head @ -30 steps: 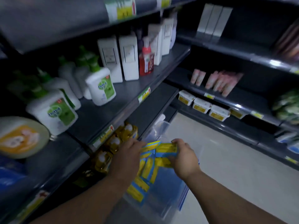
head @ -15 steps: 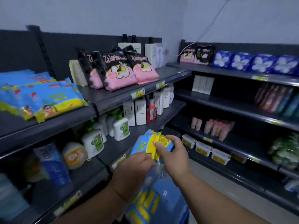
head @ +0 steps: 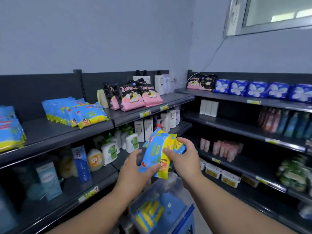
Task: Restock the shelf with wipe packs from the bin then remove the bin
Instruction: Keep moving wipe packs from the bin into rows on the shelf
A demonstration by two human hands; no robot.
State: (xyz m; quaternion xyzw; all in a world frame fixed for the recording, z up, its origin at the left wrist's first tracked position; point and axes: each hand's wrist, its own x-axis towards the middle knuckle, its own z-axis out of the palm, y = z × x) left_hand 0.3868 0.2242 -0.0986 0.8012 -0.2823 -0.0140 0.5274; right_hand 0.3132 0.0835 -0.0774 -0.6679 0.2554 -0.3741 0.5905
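Both hands hold a small stack of blue and yellow wipe packs (head: 157, 149) at chest height in front of the shelves. My left hand (head: 137, 168) grips the stack's lower left side; my right hand (head: 183, 155) grips its right side. Below them stands a clear plastic bin (head: 179, 186) with a blue rim, and more wipe packs (head: 149, 212) lie inside it. A row of the same wipe packs (head: 76, 112) leans on the top left shelf (head: 50, 132), with another pile (head: 10, 129) at the far left edge.
Pink and black bags (head: 133, 98) sit right of the wipe row on the top shelf. Soap pump bottles (head: 131, 141) and white boxes fill the shelf below. A second shelf unit on the right carries blue packs (head: 256, 89), bottles and tubs. A strip of floor lies between.
My hands lifted the wipe packs out of the bin and up to chest height. My view swung upward from the bin to the top shelves and the wall.
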